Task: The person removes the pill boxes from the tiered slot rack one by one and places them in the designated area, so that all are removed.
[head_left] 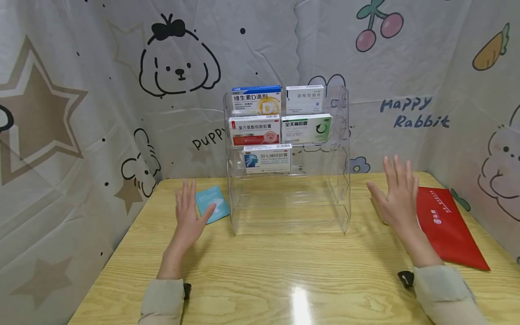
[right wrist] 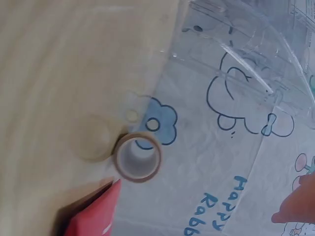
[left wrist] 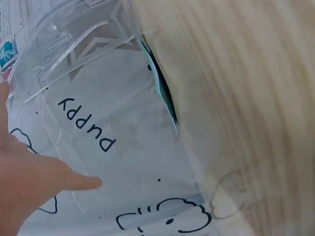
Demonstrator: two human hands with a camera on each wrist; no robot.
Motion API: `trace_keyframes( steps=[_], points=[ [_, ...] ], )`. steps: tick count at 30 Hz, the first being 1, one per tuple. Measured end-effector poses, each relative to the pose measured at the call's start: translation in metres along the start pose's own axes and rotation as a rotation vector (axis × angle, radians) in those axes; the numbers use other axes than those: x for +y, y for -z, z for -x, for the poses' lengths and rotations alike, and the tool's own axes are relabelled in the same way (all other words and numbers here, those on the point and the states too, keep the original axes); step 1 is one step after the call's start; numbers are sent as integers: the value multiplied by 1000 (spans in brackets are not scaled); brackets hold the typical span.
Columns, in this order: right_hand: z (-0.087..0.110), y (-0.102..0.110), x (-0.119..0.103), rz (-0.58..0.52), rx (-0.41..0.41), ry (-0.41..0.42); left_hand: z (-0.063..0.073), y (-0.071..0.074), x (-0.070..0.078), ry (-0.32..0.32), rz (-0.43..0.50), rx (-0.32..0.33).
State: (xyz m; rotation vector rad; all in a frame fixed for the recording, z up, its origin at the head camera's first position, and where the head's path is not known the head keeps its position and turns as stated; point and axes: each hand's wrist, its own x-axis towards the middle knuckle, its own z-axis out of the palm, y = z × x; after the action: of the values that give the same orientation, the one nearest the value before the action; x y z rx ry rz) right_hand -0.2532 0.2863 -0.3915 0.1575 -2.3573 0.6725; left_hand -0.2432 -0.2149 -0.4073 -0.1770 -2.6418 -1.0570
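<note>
My left hand [head_left: 188, 219] is held with fingers extended above the table, its thumb overlapping a teal packet [head_left: 211, 198] in the head view. On the other side, my right hand [head_left: 397, 198] is raised with spread fingers beside a red envelope [head_left: 447, 225]. Neither hand holds anything. Between them stands a clear tiered rack [head_left: 290, 212]. Its top tier carries a vitamin D box [head_left: 256, 100] and a white medicine box [head_left: 304, 100]. Below are a red-and-white box [head_left: 254, 131] and a green-and-white box [head_left: 306, 129], then a white box with a blue picture [head_left: 268, 159].
A tape roll [right wrist: 139, 178] stands near the envelope in the right wrist view, mostly hidden behind my right hand in the head view. Printed cloth [head_left: 260, 54] walls in the back and sides of the wooden table [head_left: 260, 271]. The rack's lower tiers show bare plastic.
</note>
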Motion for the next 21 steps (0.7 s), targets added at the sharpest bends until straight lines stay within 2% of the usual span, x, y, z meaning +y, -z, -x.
trace_keyframes(
  steps=[4, 9, 14, 18, 21],
  points=[
    [-6, -1, -9, -40, 56, 41, -4, -2, -1, -26, 100, -14],
    [-15, -4, -22, -112, 88, 96, -9, -5, 1, -33, 188, -34],
    [-26, -9, -36, -154, 133, 201, -15, -11, 2, -68, 235, -61],
    [-35, -17, -46, -178, 167, 285, -18, -14, 4, -101, 274, -108],
    [-40, -22, -54, -183, 158, 322, -19, -17, 6, -111, 282, -145]
  ],
)
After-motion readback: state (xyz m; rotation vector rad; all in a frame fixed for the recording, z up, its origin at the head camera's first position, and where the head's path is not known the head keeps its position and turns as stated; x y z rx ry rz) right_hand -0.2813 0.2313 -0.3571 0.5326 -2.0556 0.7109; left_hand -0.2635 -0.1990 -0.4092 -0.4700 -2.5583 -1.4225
